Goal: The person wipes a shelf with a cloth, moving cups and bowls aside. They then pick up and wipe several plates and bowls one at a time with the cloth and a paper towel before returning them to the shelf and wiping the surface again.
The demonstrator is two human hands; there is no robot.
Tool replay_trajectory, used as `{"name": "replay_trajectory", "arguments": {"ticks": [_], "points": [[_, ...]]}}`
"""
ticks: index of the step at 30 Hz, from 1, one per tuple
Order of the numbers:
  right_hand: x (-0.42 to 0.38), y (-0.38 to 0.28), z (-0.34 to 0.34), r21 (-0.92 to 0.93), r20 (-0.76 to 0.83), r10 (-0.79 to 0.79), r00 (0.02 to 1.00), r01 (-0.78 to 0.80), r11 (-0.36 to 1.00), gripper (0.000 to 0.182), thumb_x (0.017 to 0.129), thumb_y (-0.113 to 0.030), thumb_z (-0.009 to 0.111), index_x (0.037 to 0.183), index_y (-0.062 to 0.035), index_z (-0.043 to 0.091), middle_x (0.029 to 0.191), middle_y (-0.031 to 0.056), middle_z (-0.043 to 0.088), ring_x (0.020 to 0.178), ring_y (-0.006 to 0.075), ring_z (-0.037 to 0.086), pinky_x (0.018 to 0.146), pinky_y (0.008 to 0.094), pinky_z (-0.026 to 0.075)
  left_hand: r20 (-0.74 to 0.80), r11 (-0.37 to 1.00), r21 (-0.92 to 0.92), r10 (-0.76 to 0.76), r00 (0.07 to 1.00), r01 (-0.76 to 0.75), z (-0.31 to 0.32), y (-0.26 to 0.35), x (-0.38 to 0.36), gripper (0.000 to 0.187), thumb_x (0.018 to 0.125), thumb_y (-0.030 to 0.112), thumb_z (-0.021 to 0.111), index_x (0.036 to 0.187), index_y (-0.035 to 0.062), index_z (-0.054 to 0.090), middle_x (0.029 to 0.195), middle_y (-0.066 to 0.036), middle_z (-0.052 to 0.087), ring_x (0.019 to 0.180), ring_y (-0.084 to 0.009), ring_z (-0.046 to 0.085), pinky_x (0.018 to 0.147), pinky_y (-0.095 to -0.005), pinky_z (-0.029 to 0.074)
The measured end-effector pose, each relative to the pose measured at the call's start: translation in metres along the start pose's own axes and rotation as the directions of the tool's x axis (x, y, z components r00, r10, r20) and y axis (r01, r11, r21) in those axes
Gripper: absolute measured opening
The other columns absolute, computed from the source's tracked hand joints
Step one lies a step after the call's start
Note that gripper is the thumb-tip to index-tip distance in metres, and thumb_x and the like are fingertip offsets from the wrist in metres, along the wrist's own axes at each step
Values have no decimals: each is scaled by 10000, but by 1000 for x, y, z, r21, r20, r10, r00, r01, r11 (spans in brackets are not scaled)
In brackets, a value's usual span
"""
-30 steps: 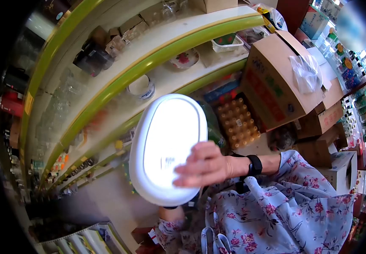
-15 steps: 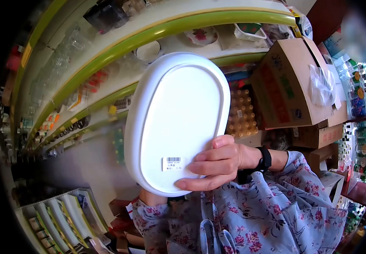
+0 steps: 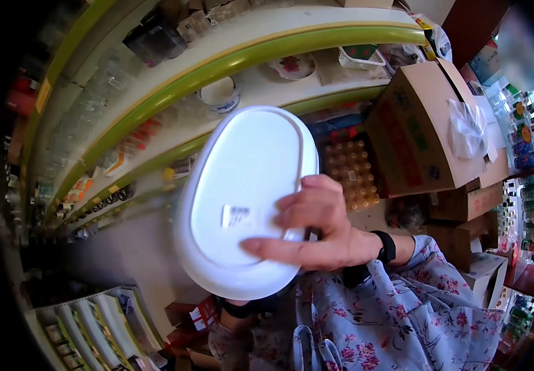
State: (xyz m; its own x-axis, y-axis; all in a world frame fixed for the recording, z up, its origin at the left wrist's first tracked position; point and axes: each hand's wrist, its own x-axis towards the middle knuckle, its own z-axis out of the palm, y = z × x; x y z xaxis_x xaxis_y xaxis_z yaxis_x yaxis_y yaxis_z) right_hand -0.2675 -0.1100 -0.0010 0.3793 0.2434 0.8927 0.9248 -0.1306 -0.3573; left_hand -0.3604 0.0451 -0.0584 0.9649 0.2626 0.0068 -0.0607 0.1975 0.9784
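Observation:
A white oval dish [image 3: 248, 167] is held up with its underside facing me, tilted. A small barcode label [image 3: 236, 216] is stuck on its base. My right hand [image 3: 316, 226], a black watch on its wrist, grips the dish at the lower right edge, fingers spread over the base near the label and slightly blurred. Its thumb cannot be made out. Behind the dish my left hand is hidden; only a bit of the left wrist [image 3: 237, 303] shows beneath the dish's lower rim.
Green-edged shelves [image 3: 217, 65] run across the back, with a blue-patterned bowl [image 3: 219, 94] and a flowered plate [image 3: 293, 65]. Cardboard boxes [image 3: 415, 123] are stacked at right, beside shelves of bottles [image 3: 526, 136]. Brown-capped bottles [image 3: 350, 173] stand behind the dish.
The dish has moved lower and slightly left, and its tilt has changed, showing more of its lower side wall. The right hand's fingers have shifted on the base.

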Motion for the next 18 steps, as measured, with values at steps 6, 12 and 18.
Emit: {"name": "replay_trajectory", "arguments": {"ticks": [6,12,18], "points": [[16,-15,4,-71,107,62,992,-54,996,485,636,-188,735,1120,-176,714,915,0,523,867,181,547,851,379,417,-142,992,-117,29,989,-46,0,44,-20,642,821,295,578,1363,-20,440,1321,-210,527,1161,-319,552,1000,-423,445],[44,20,-29,390,419,-216,882,41,920,619,812,-307,684,1321,7,524,1207,146,547,1114,303,525,956,408,391,-190,968,-233,44,981,-89,-65,53,10,694,765,298,589,1340,-62,444,1274,-247,552,1116,-367,579,984,-444,464],[36,36,-40,536,417,463,782,-623,570,882,834,-441,693,1442,70,309,1448,181,393,1344,285,391,1131,390,252,268,853,-521,180,947,-15,-149,50,44,731,686,178,603,1316,-142,416,1223,-306,566,1073,-410,608,960,-447,494]]}}
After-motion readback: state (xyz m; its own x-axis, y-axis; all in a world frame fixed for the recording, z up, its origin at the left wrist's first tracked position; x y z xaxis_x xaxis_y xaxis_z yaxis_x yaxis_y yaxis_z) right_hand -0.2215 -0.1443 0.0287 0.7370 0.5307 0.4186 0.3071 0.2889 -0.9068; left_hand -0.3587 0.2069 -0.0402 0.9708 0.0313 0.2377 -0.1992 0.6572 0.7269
